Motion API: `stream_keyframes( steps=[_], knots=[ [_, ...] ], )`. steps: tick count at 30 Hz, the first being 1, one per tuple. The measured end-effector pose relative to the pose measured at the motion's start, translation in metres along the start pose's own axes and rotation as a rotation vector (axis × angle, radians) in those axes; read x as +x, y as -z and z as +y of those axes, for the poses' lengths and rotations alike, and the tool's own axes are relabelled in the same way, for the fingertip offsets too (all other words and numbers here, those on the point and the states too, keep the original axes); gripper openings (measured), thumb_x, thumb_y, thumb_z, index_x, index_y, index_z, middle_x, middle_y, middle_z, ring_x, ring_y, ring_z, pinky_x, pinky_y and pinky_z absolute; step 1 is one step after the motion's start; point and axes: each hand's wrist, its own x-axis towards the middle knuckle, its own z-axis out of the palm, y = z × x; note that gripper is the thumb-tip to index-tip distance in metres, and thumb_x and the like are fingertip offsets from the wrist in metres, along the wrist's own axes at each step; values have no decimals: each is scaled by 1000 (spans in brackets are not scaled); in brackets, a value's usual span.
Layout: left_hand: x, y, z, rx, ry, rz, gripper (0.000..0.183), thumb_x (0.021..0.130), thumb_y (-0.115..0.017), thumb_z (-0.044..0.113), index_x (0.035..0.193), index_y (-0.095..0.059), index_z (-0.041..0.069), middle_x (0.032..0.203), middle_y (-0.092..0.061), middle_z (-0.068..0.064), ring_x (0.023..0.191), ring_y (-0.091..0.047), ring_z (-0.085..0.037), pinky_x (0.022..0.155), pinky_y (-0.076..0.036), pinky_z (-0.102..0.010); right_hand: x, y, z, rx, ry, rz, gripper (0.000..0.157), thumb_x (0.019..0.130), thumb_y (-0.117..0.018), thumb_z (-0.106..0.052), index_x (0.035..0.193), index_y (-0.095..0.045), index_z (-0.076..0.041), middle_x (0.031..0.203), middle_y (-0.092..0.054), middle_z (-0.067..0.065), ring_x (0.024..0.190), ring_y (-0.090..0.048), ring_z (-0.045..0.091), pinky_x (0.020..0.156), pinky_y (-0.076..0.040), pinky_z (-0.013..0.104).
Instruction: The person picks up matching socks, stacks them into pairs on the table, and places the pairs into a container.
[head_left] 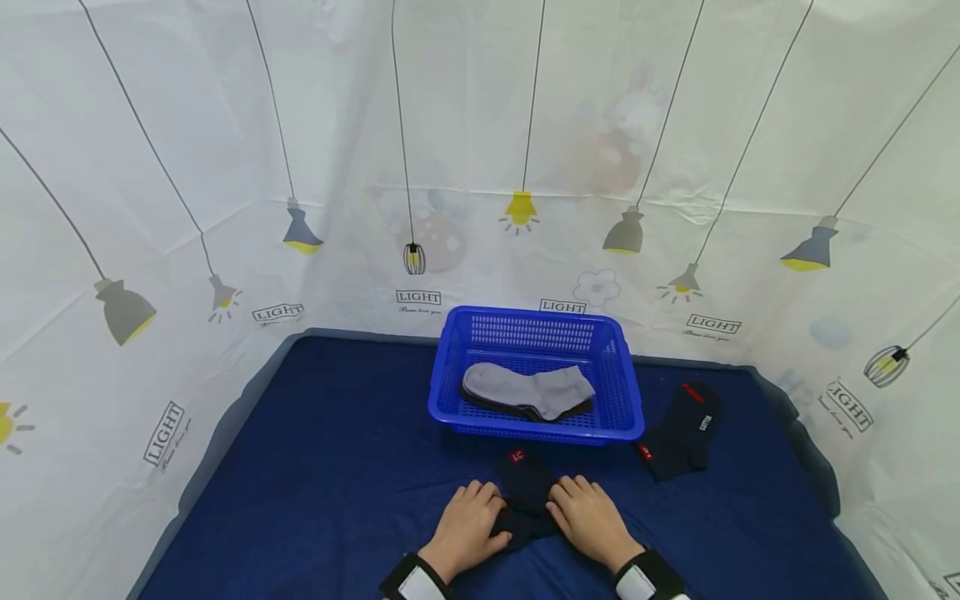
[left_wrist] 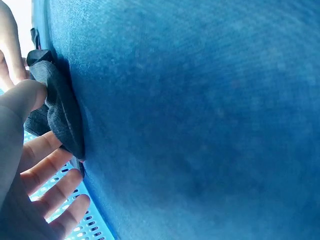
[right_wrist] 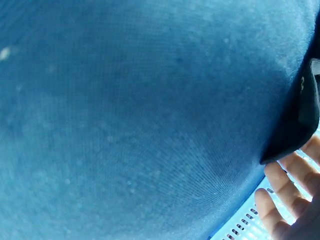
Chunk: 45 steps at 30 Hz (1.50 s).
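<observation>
A black sock (head_left: pixel 525 482) with a small red label lies on the blue cloth in front of the basket, between the two hands. My left hand (head_left: pixel 467 527) pinches its left side; in the left wrist view the thumb lies over the dark fabric (left_wrist: pixel 62 112) and a fingertip shows at its edge. From the other side my right hand (head_left: pixel 588 518) grips the sock with bent fingers. The right wrist view shows these fingers (right_wrist: pixel 282 182) at the edge of the fabric (right_wrist: pixel 295 127), with the thumb out of sight.
Behind the hands stands a blue plastic basket (head_left: pixel 536 433) holding a grey sock (head_left: pixel 525 387) on top of a dark one. Another black sock (head_left: pixel 678 433) with red and white markings lies to the right of it. White sheeting with printed lamps (head_left: pixel 480 125) surrounds the table.
</observation>
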Motion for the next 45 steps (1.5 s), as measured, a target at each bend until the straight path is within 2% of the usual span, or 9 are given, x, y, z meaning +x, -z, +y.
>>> stream_keyframes(
  steps=[10,18,28,32,38,45],
  knots=[
    [-1,-1,-9,28,-3,74,33,70,-72,43,90,-66,16,92,-53,4,83,-47,-14,72,-39,-30,-1,3,-6,2,34,43,7,81,-67,-22,83,-60,-20,75,-53,-8,67,-49,10,57,-39,27],
    [3,2,-15,53,23,58,31,71,-72,38,91,-65,15,94,-54,3,86,-48,-16,72,-40,-31,-1,5,-9,39,73,15,6,80,-68,-18,82,-61,-19,75,-57,-9,67,-51,10,59,-41,27],
    [5,1,-17,80,25,57,31,72,-72,36,93,-66,15,96,-55,3,87,-49,-16,72,-40,-31,0,3,-9,58,102,25,11,78,-69,-21,84,-61,-20,75,-55,-8,67,-50,11,58,-40,27],
    [4,1,-17,64,20,77,30,72,-72,35,93,-67,15,98,-55,2,87,-50,-16,71,-40,-30,1,1,-6,52,89,26,14,77,-70,-24,88,-61,-21,82,-52,-7,71,-48,11,59,-41,29],
    [1,-1,-16,21,8,102,27,72,-74,32,93,-66,16,89,-48,2,78,-45,-14,67,-38,-28,3,1,-2,45,82,45,26,76,-72,-24,99,-63,-19,100,-56,-1,86,-53,16,65,-46,34],
    [-3,-4,-13,4,-24,65,29,74,-72,32,99,-65,17,96,-54,2,85,-50,-15,72,-42,-30,4,-2,2,23,2,-56,36,81,-67,-29,115,-62,-18,126,-54,4,108,-53,22,79,-47,42]
  ],
)
